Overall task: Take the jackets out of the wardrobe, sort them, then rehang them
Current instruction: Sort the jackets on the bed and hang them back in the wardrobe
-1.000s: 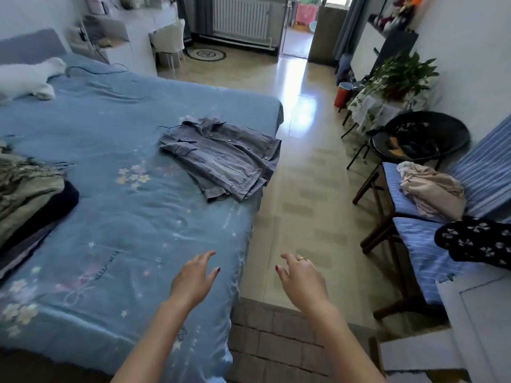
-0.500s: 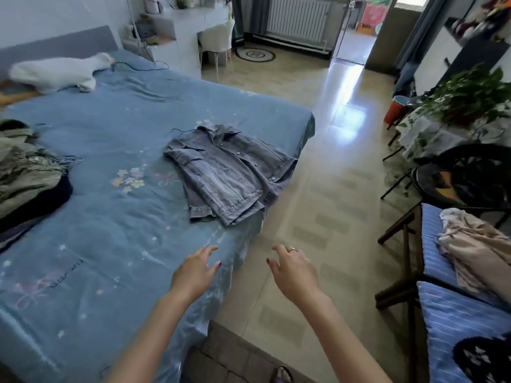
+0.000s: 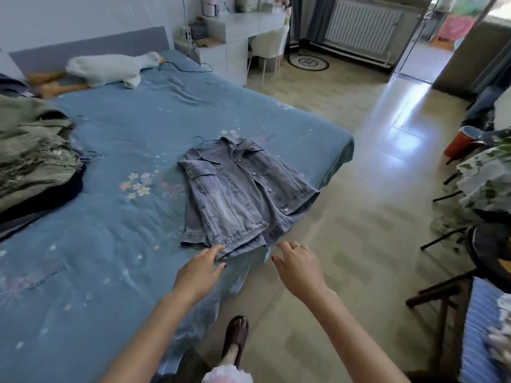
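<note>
A grey-blue denim jacket [image 3: 240, 194] lies flat on a hanger near the right edge of the blue bed [image 3: 110, 258], collar away from me. My left hand [image 3: 200, 272] is open, its fingertips at the jacket's bottom hem. My right hand [image 3: 300, 265], wearing a ring, is open just right of the hem, over the bed edge. A pile of olive and dark jackets [image 3: 30, 158] with wire hangers sits at the bed's left side.
A white goose plush [image 3: 107, 69] lies by the headboard. A white desk and chair [image 3: 249, 40] stand beyond the bed. Tiled floor [image 3: 367, 217] runs along the right, with a blue striped chair [image 3: 481, 333] and a plant table [image 3: 486, 172]. My sandalled foot [image 3: 236, 338] is below.
I have stepped closer to the bed. Both open hands have reached forward, and the left hand's fingertips now meet the denim jacket's hem.
</note>
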